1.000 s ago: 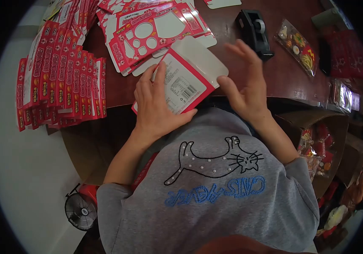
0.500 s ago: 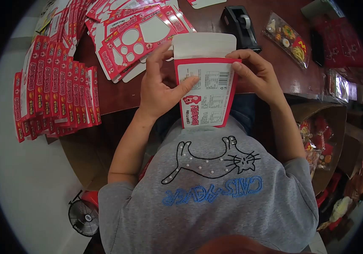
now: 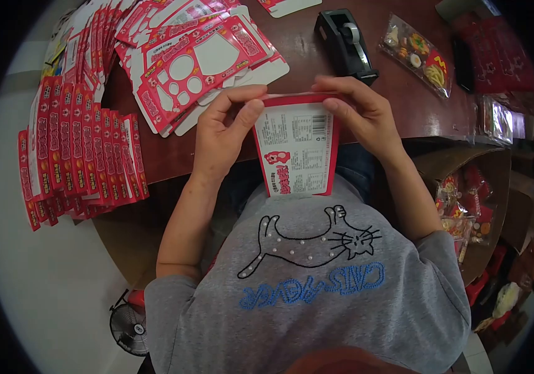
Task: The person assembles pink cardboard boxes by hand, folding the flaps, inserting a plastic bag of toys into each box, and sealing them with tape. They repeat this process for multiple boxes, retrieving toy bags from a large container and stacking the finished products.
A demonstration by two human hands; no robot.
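Observation:
A red and white printed cardboard box [image 3: 295,153] stands between my hands, its lower end against the grey shirt. Thumb and fingers of my left hand [image 3: 226,128] pinch its upper left corner. At the upper right corner my right hand [image 3: 365,118] pinches the same edge, thumb on the printed face and fingers behind. The white flap at the top is folded over, so only a thin edge of it shows. Small text, a barcode and a red cartoon figure cover the face towards me.
Flat die-cut red cartons [image 3: 205,62] lie at the back left, beside rows of folded red boxes [image 3: 80,146]. A black tape dispenser [image 3: 345,47] and a clear bag of toy-like food pieces [image 3: 418,55] are behind. A cardboard carton [image 3: 482,168] with filled bags stands at right.
The upright white flap has folded down at the box's top. My left hand has moved from the box's side to its top corner, and the thumb has left the printed face.

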